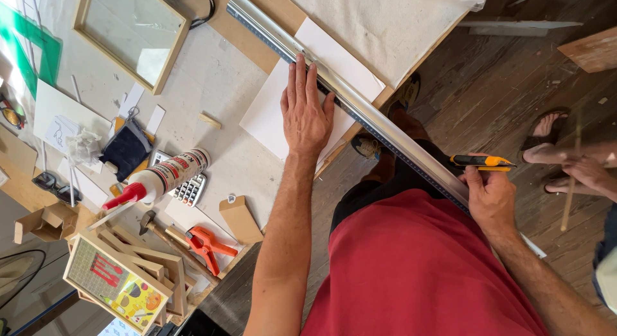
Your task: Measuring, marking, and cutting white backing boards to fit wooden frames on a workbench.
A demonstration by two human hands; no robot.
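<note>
Left hand (306,114) flat, open, pinning ruler (360,111) on card (273,114) at counter (212,79) edge; right hand (491,198) grips knife (482,162). Cutting step; next needs steady pressure.

You look down on a pale, scuffed worktable (212,79) filling the left and upper frame, with dark weathered floorboards (508,85) in daylight at right.

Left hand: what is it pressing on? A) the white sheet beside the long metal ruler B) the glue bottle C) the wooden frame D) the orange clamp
A: the left hand lies flat on the white sheet, fingers against the metal ruler.
</note>
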